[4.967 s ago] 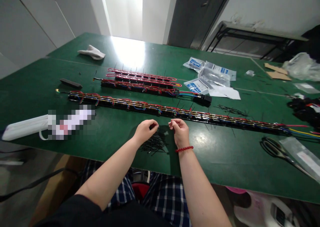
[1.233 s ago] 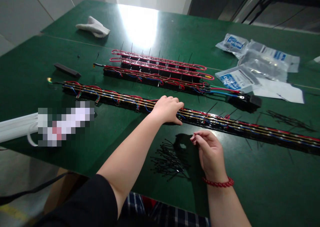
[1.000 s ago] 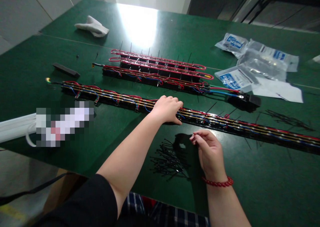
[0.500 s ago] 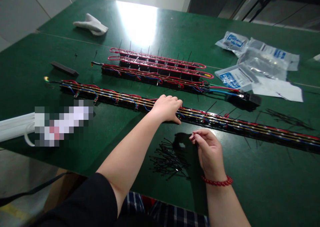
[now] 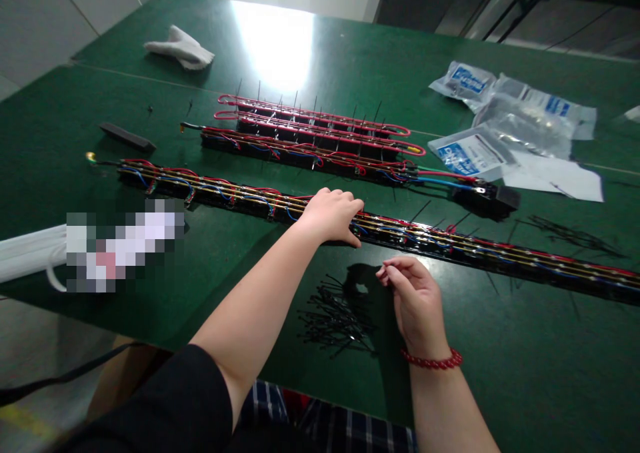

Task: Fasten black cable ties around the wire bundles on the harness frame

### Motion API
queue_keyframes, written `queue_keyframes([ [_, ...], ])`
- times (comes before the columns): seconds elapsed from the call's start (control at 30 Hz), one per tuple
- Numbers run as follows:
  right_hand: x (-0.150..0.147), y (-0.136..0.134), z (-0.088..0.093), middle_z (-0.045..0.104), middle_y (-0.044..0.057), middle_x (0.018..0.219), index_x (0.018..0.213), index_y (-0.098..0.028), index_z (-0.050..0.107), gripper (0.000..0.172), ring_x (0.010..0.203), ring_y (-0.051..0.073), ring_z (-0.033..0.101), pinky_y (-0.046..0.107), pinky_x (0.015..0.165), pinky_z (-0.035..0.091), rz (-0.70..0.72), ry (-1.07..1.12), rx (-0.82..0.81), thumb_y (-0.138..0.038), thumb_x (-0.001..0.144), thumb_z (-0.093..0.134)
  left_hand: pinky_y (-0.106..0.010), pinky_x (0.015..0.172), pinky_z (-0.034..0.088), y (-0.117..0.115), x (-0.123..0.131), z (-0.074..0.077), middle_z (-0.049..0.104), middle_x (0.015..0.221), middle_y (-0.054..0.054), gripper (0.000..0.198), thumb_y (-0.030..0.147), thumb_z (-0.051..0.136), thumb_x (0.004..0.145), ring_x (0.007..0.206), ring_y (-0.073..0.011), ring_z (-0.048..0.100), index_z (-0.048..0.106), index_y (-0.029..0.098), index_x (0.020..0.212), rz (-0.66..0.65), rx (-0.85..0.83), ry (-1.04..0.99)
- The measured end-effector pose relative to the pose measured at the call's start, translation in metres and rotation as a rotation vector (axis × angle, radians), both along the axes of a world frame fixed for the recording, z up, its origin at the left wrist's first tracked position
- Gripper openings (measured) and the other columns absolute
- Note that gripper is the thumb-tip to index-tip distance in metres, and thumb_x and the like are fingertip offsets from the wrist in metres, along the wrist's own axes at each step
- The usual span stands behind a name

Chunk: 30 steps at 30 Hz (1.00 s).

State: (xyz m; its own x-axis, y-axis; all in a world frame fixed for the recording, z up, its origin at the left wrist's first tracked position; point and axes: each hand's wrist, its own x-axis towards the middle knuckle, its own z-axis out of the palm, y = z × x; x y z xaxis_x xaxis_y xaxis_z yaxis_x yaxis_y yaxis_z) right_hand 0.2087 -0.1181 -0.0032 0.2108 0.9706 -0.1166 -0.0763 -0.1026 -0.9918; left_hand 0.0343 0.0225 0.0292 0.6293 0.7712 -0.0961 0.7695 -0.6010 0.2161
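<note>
A long black strip assembly (image 5: 235, 198) with red, blue and yellow wires runs across the green table. My left hand (image 5: 330, 214) grips it near the middle, fingers over the far edge and thumb on the near side. On the near side of the strip, my right hand (image 5: 415, 296) is raised with thumb and fingertips pinched together; anything between them is too small to make out. A pile of thin black cable ties (image 5: 337, 316) lies left of my right hand. Several thin black tie ends stick up from the strip to the right of my left hand.
Behind lie shorter wired strips (image 5: 300, 153) with red cable loops and a black connector (image 5: 503, 200). Plastic bags (image 5: 470, 150) sit at the right, near more loose black ties (image 5: 575, 233). A white glove (image 5: 183, 48) and a dark bar (image 5: 127, 136) lie left.
Both hands keep nearly the same pose, the left on the strip and the right pinched. The whole view has shifted very slightly.
</note>
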Motion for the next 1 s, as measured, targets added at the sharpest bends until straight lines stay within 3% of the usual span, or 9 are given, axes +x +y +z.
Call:
queue_keyframes([
  [1.0, 0.0008, -0.0006, -0.0016, 0.066, -0.001, 0.074, 0.086, -0.023, 0.070, 0.008, 0.070, 0.011, 0.060, 0.023, 0.066, 0.046, 0.023, 0.017, 0.000, -0.028, 0.080, 0.073, -0.038, 0.091, 0.042, 0.0021, 0.0011, -0.0014, 0.066, 0.119, -0.008, 0.070, 0.069, 0.074, 0.067, 0.112, -0.0291, 0.059, 0.064, 0.021, 0.116, -0.012, 0.007, 0.013],
])
